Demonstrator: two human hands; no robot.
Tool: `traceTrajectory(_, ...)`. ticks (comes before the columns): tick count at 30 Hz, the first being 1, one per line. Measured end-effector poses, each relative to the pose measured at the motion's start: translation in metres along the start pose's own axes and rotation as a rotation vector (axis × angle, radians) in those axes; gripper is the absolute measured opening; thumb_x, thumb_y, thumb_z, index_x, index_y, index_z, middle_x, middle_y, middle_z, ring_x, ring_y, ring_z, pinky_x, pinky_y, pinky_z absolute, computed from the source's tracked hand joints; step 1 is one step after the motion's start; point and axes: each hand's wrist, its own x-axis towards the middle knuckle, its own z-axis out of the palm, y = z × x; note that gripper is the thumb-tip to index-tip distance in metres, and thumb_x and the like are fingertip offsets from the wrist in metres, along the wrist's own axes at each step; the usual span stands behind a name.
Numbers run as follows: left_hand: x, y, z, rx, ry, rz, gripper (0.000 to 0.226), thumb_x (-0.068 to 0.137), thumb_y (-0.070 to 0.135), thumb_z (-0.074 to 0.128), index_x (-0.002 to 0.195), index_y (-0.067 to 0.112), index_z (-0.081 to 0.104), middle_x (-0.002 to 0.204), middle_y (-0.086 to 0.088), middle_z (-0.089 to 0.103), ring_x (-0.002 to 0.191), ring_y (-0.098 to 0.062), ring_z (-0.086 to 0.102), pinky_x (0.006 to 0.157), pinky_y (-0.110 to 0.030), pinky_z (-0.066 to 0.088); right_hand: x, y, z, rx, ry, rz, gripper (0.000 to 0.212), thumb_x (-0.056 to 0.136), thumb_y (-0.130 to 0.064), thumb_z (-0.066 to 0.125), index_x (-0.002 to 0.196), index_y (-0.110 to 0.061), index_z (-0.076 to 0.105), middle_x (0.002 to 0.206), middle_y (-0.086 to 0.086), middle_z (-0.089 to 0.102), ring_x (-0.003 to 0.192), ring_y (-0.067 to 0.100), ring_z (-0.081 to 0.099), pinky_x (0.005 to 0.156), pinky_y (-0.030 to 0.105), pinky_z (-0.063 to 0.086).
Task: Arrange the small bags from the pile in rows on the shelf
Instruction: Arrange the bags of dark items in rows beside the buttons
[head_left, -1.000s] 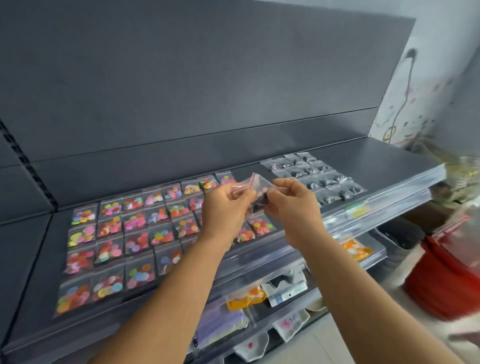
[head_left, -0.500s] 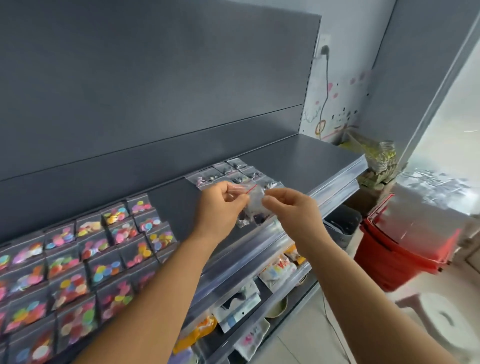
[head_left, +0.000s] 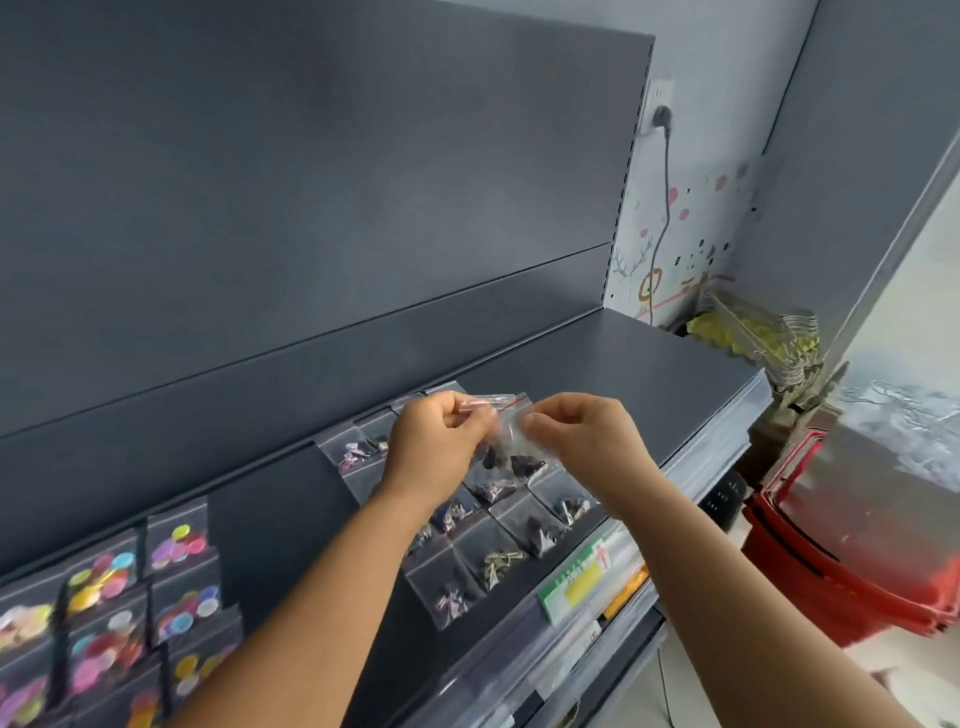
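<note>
A small clear zip bag (head_left: 506, 441) with a red seal strip and dark pieces inside hangs between my two hands above the dark grey shelf (head_left: 649, 374). My left hand (head_left: 436, 447) pinches its top left edge. My right hand (head_left: 582, 441) pinches its right side. Under the hands, rows of clear bags with dark trinkets (head_left: 498, 545) lie flat on the shelf; my hands hide part of them. At the lower left lie rows of bags with coloured discs (head_left: 114, 613).
Bare shelf surface extends to the right of the trinket bags up to the shelf end. A green and yellow price label (head_left: 576, 587) sits on the front rail. Red baskets (head_left: 852, 561) stand on the floor at right. A cable and plug (head_left: 818, 117) hang on the wall.
The view has swung further right, so the coloured-disc bags have slid to the lower left. Both hands still hold the same bag, now over the trinket bag rows.
</note>
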Motion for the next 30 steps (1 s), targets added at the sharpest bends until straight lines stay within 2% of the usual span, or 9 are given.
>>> traceTrajectory(3, 0.022, -0.003, 0.001, 0.011, 0.062, -0.045, 0.022, 0.090, 0.022, 0.059, 0.071, 0.018, 0.069, 0.063, 0.000, 0.067, 0.052, -0.008, 0.051, 0.059, -0.026, 0.042, 0.029, 0.008, -0.001, 0.053, -0.009, -0.004, 0.013, 0.084, -0.020, 0.066, 0.076, -0.012, 0.071, 0.064, 0.008, 0.064, 0.051, 0.010, 0.049, 0.053, 0.024, 0.044)
traceTrajectory(6, 0.045, -0.013, 0.005, -0.009, 0.159, -0.102, 0.018, 0.088, 0.023, 0.059, 0.073, 0.018, 0.069, 0.066, -0.003, 0.067, 0.056, -0.013, 0.054, 0.061, -0.031, 0.046, 0.064, 0.018, -0.003, 0.063, -0.018, -0.003, 0.015, 0.085, -0.018, 0.063, 0.073, -0.011, 0.069, 0.059, -0.001, 0.063, 0.043, 0.002, 0.045, 0.047, 0.016, 0.040)
traceTrajectory(11, 0.083, -0.024, 0.023, -0.039, 0.300, -0.192, 0.012, 0.091, 0.017, 0.059, 0.081, 0.018, 0.067, 0.074, -0.001, 0.071, 0.063, -0.013, 0.061, 0.064, -0.031, 0.053, 0.134, 0.042, -0.009, 0.020, -0.073, 0.001, 0.020, 0.083, -0.017, 0.061, 0.066, -0.008, 0.066, 0.052, -0.005, 0.058, 0.050, 0.011, 0.045, 0.055, 0.027, 0.040)
traceTrajectory(18, 0.138, -0.042, 0.069, 0.065, 0.395, -0.289, 0.018, 0.089, 0.013, 0.059, 0.073, 0.021, 0.064, 0.073, -0.003, 0.071, 0.060, -0.015, 0.061, 0.065, -0.035, 0.054, 0.212, 0.074, -0.008, -0.100, -0.216, -0.006, 0.023, 0.083, -0.020, 0.060, 0.062, -0.009, 0.062, 0.045, -0.007, 0.056, 0.040, 0.005, 0.042, 0.051, 0.022, 0.037)
traceTrajectory(20, 0.150, -0.050, 0.079, 0.140, 0.401, -0.305, 0.019, 0.089, 0.014, 0.059, 0.072, 0.023, 0.063, 0.074, -0.002, 0.071, 0.066, -0.019, 0.065, 0.068, -0.037, 0.055, 0.226, 0.081, -0.005, -0.123, -0.259, -0.008, 0.022, 0.083, -0.019, 0.060, 0.062, -0.012, 0.062, 0.046, -0.006, 0.059, 0.040, 0.004, 0.044, 0.052, 0.023, 0.041)
traceTrajectory(23, 0.162, -0.060, 0.090, 0.258, 0.403, -0.336, 0.019, 0.089, 0.018, 0.058, 0.071, 0.025, 0.062, 0.073, 0.002, 0.070, 0.071, -0.023, 0.067, 0.068, -0.037, 0.057, 0.243, 0.089, 0.002, -0.127, -0.313, -0.009, 0.015, 0.082, -0.017, 0.058, 0.069, -0.014, 0.065, 0.053, -0.003, 0.066, 0.048, 0.009, 0.054, 0.061, 0.030, 0.052)
traceTrajectory(27, 0.169, -0.064, 0.097, 0.478, 0.384, -0.331, 0.015, 0.091, 0.016, 0.054, 0.094, 0.016, 0.068, 0.089, -0.001, 0.071, 0.084, -0.023, 0.065, 0.075, -0.034, 0.053, 0.255, 0.091, 0.008, -0.219, -0.347, -0.083, 0.014, 0.084, -0.015, 0.056, 0.072, -0.016, 0.062, 0.060, -0.004, 0.067, 0.060, 0.014, 0.058, 0.058, 0.025, 0.045)
traceTrajectory(29, 0.169, -0.062, 0.098, 0.616, 0.361, -0.305, 0.027, 0.092, 0.015, 0.053, 0.117, 0.014, 0.063, 0.112, -0.004, 0.066, 0.104, -0.023, 0.059, 0.088, -0.035, 0.048, 0.258, 0.091, 0.008, -0.296, -0.360, -0.126, 0.005, 0.086, -0.016, 0.057, 0.087, -0.017, 0.062, 0.079, -0.003, 0.066, 0.079, 0.019, 0.060, 0.065, 0.025, 0.041)
traceTrajectory(30, 0.168, -0.061, 0.098, 0.693, 0.339, -0.287, 0.034, 0.093, 0.015, 0.052, 0.126, 0.014, 0.058, 0.123, -0.004, 0.061, 0.113, -0.023, 0.053, 0.094, -0.035, 0.045, 0.260, 0.091, 0.008, -0.338, -0.363, -0.155, 0.015, 0.087, -0.017, 0.058, 0.102, -0.017, 0.062, 0.091, -0.001, 0.065, 0.089, 0.021, 0.060, 0.072, 0.026, 0.042)
